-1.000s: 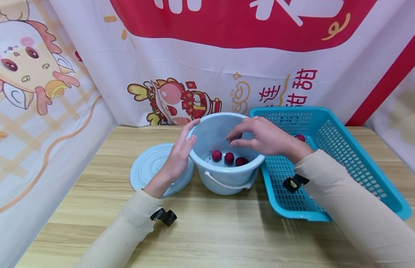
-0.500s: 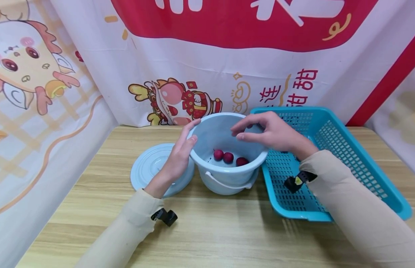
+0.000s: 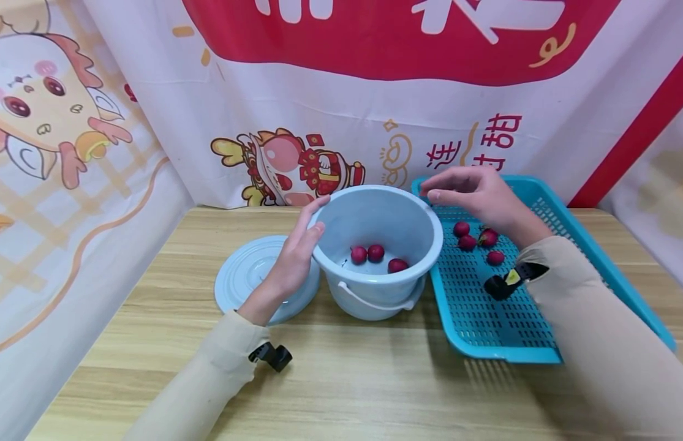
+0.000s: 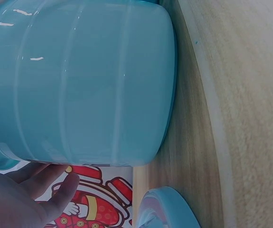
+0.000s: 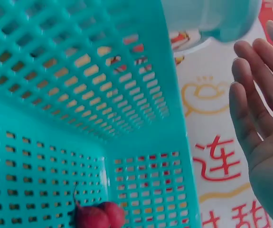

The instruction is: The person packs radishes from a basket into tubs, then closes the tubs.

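My left hand (image 3: 294,254) grips the left rim of a light blue bucket (image 3: 369,303), with the thumb over the rim and the fingers along the outside. Three red radishes (image 3: 376,253) lie on the bucket's bottom. My right hand (image 3: 484,199) is above the back left part of a turquoise basket (image 3: 503,354), just right of the bucket. Nothing is between its loosely bent fingers, and in the right wrist view the palm looks bare. Several red radishes (image 3: 488,237) lie below it in the basket; two radishes (image 5: 93,216) show in the right wrist view.
A round light blue lid (image 3: 244,275) lies on the wooden table (image 3: 330,380), left of the bucket and partly under my left forearm. The bucket's white handle (image 3: 369,305) hangs down at the front. A printed cloth (image 3: 330,110) hangs behind the table.
My right hand has moved out of the bucket, rightward over the basket, uncovering the radishes there. Inside the bucket the radishes have shifted a little. My left hand has stayed on the rim.
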`<state>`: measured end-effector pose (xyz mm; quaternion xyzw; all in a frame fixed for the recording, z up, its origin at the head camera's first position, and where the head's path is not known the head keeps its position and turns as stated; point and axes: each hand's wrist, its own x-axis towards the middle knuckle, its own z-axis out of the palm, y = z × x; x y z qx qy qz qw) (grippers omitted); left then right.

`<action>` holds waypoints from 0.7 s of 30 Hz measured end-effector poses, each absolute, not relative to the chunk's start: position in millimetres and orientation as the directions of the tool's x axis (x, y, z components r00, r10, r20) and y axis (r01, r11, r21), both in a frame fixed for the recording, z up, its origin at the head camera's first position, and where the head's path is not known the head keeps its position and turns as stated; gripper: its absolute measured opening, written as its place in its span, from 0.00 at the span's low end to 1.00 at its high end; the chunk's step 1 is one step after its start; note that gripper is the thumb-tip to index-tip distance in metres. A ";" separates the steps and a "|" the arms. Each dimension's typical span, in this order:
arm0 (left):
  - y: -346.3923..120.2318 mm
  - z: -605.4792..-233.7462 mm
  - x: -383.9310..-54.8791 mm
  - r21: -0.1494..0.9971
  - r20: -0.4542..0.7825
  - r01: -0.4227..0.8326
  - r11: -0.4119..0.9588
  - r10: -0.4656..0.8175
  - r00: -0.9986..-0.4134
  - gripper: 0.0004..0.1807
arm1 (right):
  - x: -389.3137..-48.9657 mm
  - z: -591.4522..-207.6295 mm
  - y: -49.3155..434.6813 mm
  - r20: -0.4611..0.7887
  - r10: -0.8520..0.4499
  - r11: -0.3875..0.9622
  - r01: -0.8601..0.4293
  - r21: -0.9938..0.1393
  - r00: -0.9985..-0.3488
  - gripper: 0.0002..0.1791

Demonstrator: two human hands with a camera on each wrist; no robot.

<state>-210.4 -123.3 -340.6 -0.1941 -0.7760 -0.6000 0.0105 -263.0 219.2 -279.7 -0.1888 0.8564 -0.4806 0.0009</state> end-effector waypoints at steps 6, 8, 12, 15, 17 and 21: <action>-123.4 -341.4 -210.6 0.929 0.247 0.311 0.201 0.289 -0.925 0.29 | -273.7 -287.4 233.9 0.111 -0.288 0.526 -0.254 -0.812 -0.951 0.27; -123.3 -341.5 -210.6 0.928 0.247 0.311 0.203 0.289 -0.925 0.29 | -276.4 -289.3 237.7 0.090 -0.279 0.539 -0.234 -0.809 -0.956 0.28; -124.0 -341.2 -210.3 0.928 0.246 0.311 0.207 0.288 -0.926 0.29 | -284.1 -294.2 247.5 0.036 -0.280 0.573 -0.198 -0.795 -0.959 0.29; -124.2 -340.9 -210.4 0.927 0.249 0.314 0.207 0.287 -0.925 0.30 | -291.4 -299.2 256.9 -0.010 -0.282 0.594 -0.166 -0.787 -0.959 0.29; -123.7 -340.9 -210.4 0.927 0.248 0.313 0.208 0.285 -0.926 0.29 | -295.0 -302.8 263.3 -0.045 -0.277 0.609 -0.139 -0.781 -0.960 0.29; -123.1 -340.5 -210.2 0.927 0.252 0.315 0.204 0.285 -0.925 0.29 | -299.4 -309.9 273.1 -0.109 -0.277 0.641 -0.099 -0.761 -0.955 0.29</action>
